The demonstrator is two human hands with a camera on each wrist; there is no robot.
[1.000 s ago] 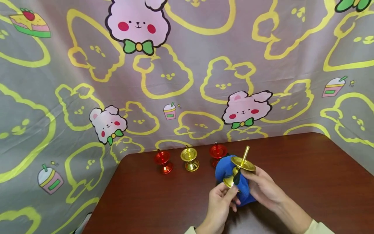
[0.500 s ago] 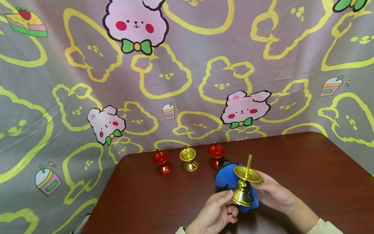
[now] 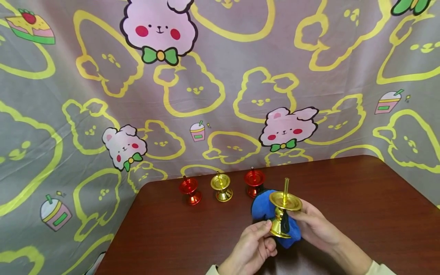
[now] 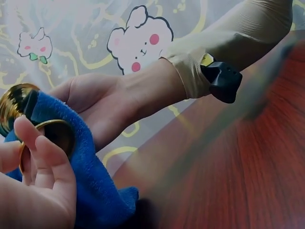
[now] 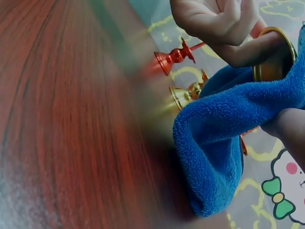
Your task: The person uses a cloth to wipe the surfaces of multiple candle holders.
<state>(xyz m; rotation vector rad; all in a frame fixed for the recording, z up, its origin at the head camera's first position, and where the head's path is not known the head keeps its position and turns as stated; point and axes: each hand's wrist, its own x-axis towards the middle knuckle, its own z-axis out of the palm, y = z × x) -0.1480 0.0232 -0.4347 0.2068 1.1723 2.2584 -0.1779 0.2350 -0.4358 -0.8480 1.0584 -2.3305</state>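
Observation:
A shiny gold candlestick with a dish and a thin tube on top is held above the table, nearly upright. My left hand pinches the rim of its base, fingertips reaching into the hollow underside in the left wrist view. Behind the stem, my right hand holds a blue towel with a dark side against it, just below the dish. The towel hangs in a loose fold in the right wrist view. Some of the right fingers are hidden behind towel and candlestick.
Toward the back of the brown wooden table stand a red candlestick, a gold one and another red one. A cartoon-printed cloth hangs behind and at the sides.
The candlestick, strongly tilted a second ago, has come upright with its base lowered, then shifted slightly left. Both hands keep their hold; the towel has moved along with it.

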